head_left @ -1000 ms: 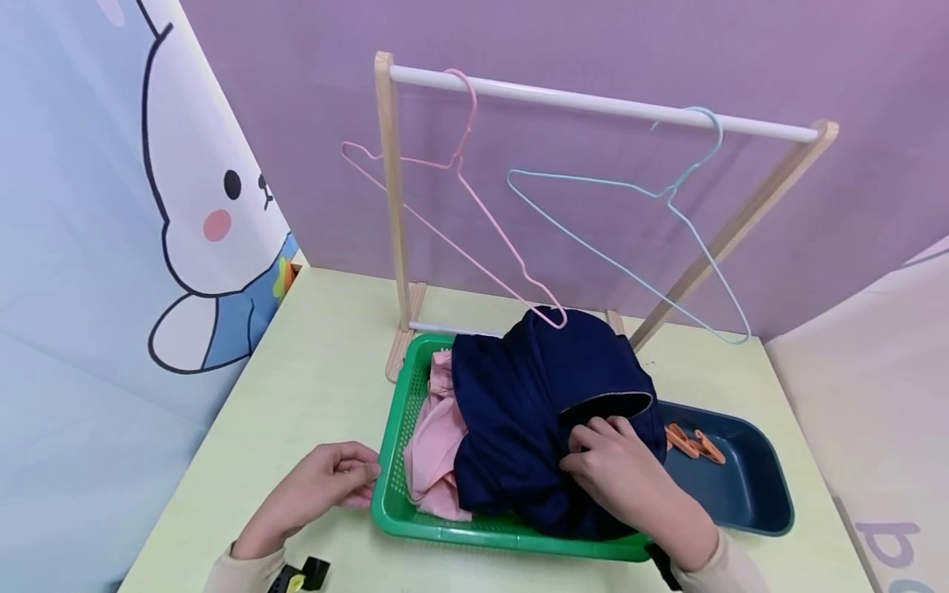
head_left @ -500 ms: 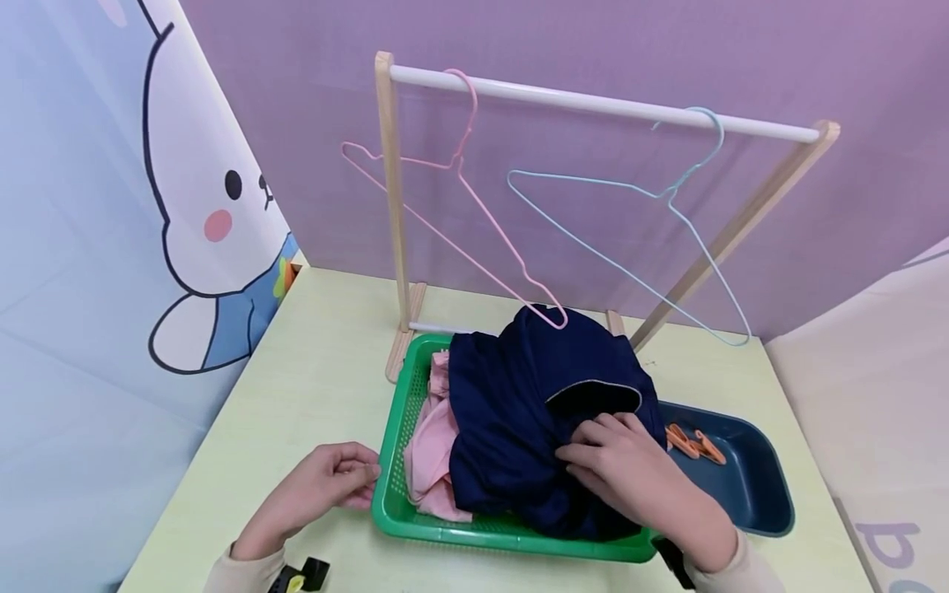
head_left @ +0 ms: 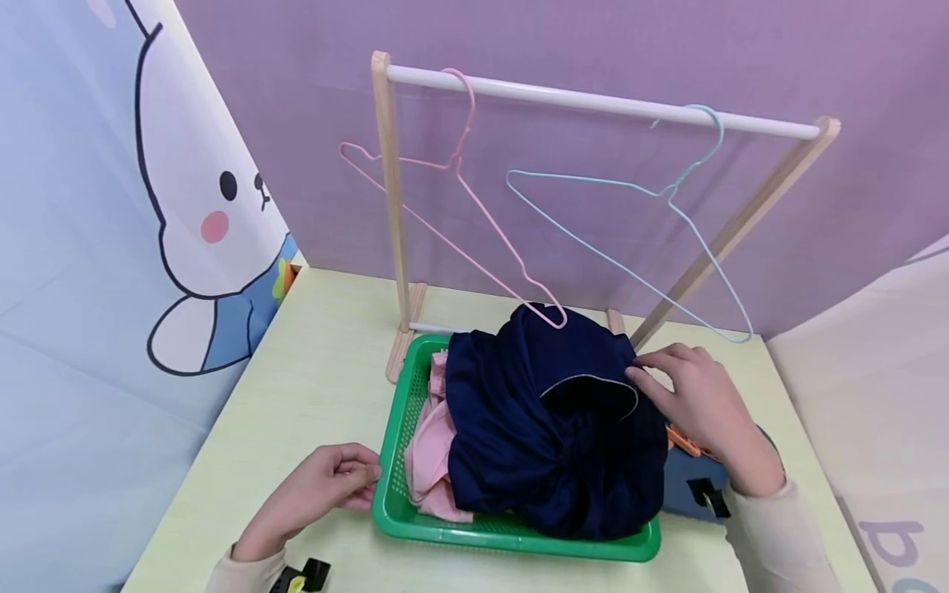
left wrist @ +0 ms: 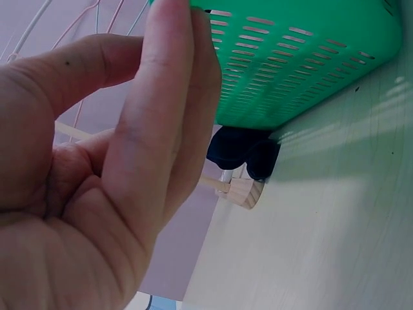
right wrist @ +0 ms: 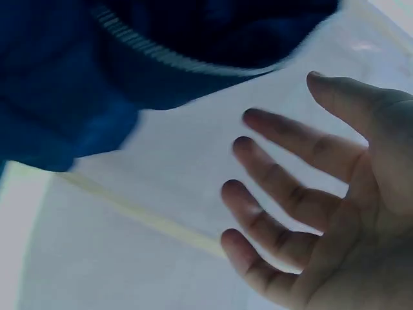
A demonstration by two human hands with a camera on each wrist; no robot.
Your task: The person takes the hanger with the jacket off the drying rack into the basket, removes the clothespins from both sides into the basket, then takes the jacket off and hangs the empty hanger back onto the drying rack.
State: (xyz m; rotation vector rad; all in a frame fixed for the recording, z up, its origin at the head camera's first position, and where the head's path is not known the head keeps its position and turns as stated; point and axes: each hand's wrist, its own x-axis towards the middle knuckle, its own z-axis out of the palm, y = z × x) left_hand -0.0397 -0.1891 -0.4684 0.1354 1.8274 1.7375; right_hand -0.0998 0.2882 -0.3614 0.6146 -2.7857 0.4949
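Note:
A dark navy garment (head_left: 511, 420) lies bunched in a green plastic basket (head_left: 511, 541), its pale-edged opening (head_left: 589, 395) facing up. Pink clothing (head_left: 430, 449) shows beside it on the left. My left hand (head_left: 326, 486) holds the basket's left rim between thumb and fingers; in the left wrist view its long fingers (left wrist: 155, 116) reach up along the basket wall. Just right of the garment's opening is my right hand (head_left: 693, 395), fingers spread and relaxed. The right wrist view shows those fingers (right wrist: 277, 174) apart from the cloth, with nothing between them.
Behind the basket stands a wooden rack with a white bar (head_left: 578, 100). A pink hanger (head_left: 489, 218) and a light blue hanger (head_left: 593, 245) hang from it. At the right, a dark blue tray (head_left: 685, 478) with orange clothespins (head_left: 682, 439) is partly covered by my right arm.
My right hand has let go of the navy cloth below the opening and moved up and right, to the opening's far right side. The left hand has stayed at the basket.

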